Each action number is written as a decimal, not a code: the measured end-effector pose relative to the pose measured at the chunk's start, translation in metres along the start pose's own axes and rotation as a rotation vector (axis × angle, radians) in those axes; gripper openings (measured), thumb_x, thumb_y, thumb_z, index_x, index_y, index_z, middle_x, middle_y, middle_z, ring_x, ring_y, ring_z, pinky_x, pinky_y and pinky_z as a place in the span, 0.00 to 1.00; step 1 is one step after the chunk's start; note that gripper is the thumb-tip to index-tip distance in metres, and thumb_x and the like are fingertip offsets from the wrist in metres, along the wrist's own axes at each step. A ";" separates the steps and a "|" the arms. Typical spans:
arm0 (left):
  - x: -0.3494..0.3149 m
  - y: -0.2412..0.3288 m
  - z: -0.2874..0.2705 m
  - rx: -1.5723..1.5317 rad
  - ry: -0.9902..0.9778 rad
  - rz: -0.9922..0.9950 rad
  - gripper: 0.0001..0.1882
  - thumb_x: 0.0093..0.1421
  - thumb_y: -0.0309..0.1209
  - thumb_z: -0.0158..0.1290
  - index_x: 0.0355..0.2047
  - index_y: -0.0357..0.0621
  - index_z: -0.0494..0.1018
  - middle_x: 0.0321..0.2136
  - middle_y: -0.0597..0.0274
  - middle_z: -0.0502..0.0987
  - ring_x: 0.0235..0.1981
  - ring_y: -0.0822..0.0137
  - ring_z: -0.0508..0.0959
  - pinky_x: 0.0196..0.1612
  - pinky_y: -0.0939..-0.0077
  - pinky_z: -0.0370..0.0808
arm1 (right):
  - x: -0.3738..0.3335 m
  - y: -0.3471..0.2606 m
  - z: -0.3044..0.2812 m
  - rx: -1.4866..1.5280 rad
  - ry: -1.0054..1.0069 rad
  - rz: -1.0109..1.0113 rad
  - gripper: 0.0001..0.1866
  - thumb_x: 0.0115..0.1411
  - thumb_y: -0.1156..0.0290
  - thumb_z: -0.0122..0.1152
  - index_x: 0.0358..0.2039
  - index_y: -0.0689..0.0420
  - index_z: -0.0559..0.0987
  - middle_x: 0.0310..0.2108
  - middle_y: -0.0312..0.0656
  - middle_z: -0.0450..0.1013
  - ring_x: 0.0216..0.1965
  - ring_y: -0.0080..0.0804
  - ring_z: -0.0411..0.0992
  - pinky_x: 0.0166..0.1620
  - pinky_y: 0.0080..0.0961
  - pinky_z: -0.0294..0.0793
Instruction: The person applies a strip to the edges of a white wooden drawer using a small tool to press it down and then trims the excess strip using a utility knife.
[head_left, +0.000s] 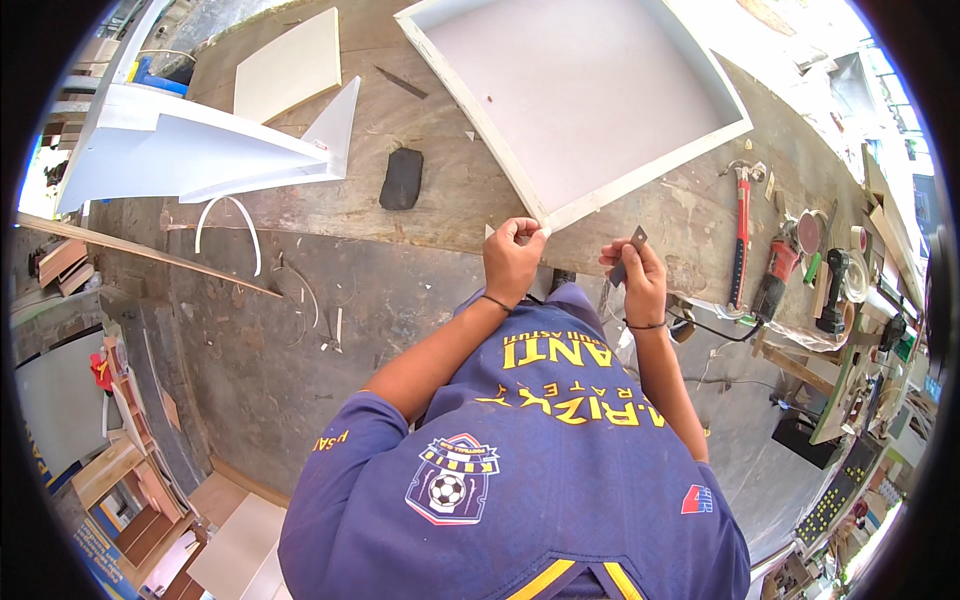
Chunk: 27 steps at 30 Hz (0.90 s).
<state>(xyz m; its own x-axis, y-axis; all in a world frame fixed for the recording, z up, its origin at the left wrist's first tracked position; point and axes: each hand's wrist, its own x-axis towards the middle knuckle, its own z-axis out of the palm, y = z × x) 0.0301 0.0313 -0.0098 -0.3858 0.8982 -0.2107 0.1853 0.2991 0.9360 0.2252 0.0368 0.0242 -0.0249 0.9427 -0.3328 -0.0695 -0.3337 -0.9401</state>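
A shallow white-edged box (660, 180) lies open side up on the wooden workbench (450, 190), one corner pointing toward me. At that near corner is my left hand (513, 262), thumb and fingers pinched together against or just beside the edge. Whatever sits between those fingertips is too small to make out. My right hand (640, 280), a little to the right and off the box, grips a thin dark flat metal blade (638, 240) with its pointed tip up. Left of the box, a black block (402, 179) and another dark strip (402, 82) rest on the bench.
White panel pieces (200, 155) and a cream board (290, 65) occupy the bench's left part. To the right lie a red-handled hammer (741, 230), a red angle grinder (775, 270) and a dark power tool (832, 300). A long wooden strip (150, 255) juts out at left.
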 end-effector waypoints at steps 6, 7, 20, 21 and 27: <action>0.005 -0.008 0.004 -0.083 -0.026 -0.005 0.09 0.54 0.30 0.60 0.28 0.35 0.76 0.23 0.62 0.78 0.23 0.74 0.74 0.29 0.78 0.73 | -0.001 0.007 0.001 -0.007 -0.012 0.011 0.12 0.69 0.68 0.49 0.42 0.63 0.77 0.36 0.41 0.78 0.36 0.26 0.77 0.37 0.20 0.72; 0.006 -0.007 0.004 -0.093 -0.041 -0.010 0.08 0.54 0.29 0.60 0.27 0.35 0.76 0.22 0.61 0.78 0.23 0.73 0.75 0.29 0.77 0.73 | -0.001 0.008 0.001 -0.010 -0.018 0.005 0.12 0.69 0.68 0.49 0.42 0.63 0.77 0.36 0.41 0.78 0.36 0.26 0.77 0.37 0.20 0.72; 0.006 -0.015 0.007 -0.202 -0.079 -0.026 0.07 0.59 0.28 0.55 0.27 0.40 0.71 0.18 0.70 0.70 0.20 0.79 0.67 0.24 0.80 0.65 | -0.001 0.007 -0.006 -0.017 0.004 -0.002 0.12 0.69 0.67 0.50 0.42 0.62 0.77 0.36 0.41 0.78 0.37 0.26 0.77 0.37 0.20 0.72; 0.005 -0.022 0.010 -0.293 -0.077 -0.069 0.07 0.60 0.28 0.55 0.28 0.40 0.70 0.19 0.71 0.69 0.20 0.80 0.66 0.24 0.82 0.64 | -0.001 0.008 -0.007 -0.019 0.006 -0.001 0.12 0.69 0.67 0.50 0.42 0.62 0.77 0.36 0.41 0.78 0.37 0.26 0.77 0.37 0.20 0.72; -0.001 -0.030 0.011 -0.655 -0.145 -0.328 0.04 0.62 0.28 0.54 0.32 0.45 0.69 0.24 0.71 0.70 0.25 0.80 0.67 0.30 0.85 0.64 | 0.001 0.019 -0.011 -0.009 0.017 0.007 0.12 0.69 0.67 0.50 0.42 0.62 0.77 0.35 0.41 0.78 0.36 0.26 0.77 0.36 0.20 0.72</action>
<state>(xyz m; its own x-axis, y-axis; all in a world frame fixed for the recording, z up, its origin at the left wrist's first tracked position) 0.0346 0.0246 -0.0407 -0.1970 0.8427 -0.5010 -0.5127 0.3470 0.7853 0.2351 0.0308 0.0050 -0.0080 0.9402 -0.3405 -0.0605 -0.3404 -0.9383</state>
